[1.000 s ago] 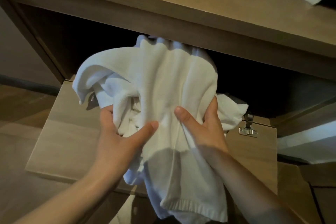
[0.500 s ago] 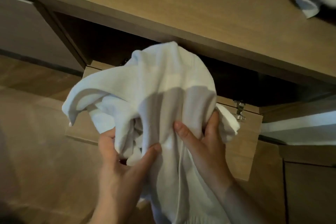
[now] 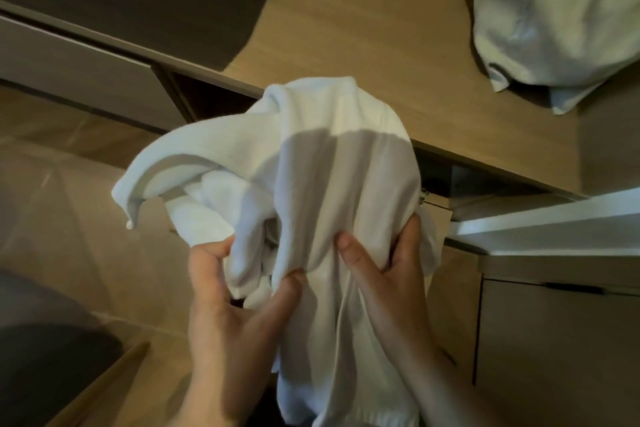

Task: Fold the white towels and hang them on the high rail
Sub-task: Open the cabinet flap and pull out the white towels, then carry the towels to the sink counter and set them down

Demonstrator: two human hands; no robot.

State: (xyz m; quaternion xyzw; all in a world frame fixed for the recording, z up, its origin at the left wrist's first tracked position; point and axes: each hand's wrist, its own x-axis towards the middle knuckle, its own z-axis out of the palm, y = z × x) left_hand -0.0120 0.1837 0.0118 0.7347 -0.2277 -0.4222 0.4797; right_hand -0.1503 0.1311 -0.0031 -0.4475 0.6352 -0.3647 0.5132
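- White towel point(image 3: 311, 184), bunched, held up before the wooden shelf point(image 3: 363, 28).
- Left hand point(image 3: 228, 305): fingers curled into the folds, pinching cloth.
- Right hand point(image 3: 388, 274): thumb in front, fingers behind, gripping the hanging part.

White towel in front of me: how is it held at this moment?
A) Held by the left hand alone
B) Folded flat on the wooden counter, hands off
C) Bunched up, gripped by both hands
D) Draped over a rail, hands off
C: the left hand and the right hand each grip the white towel, which hangs crumpled and unfolded between them.
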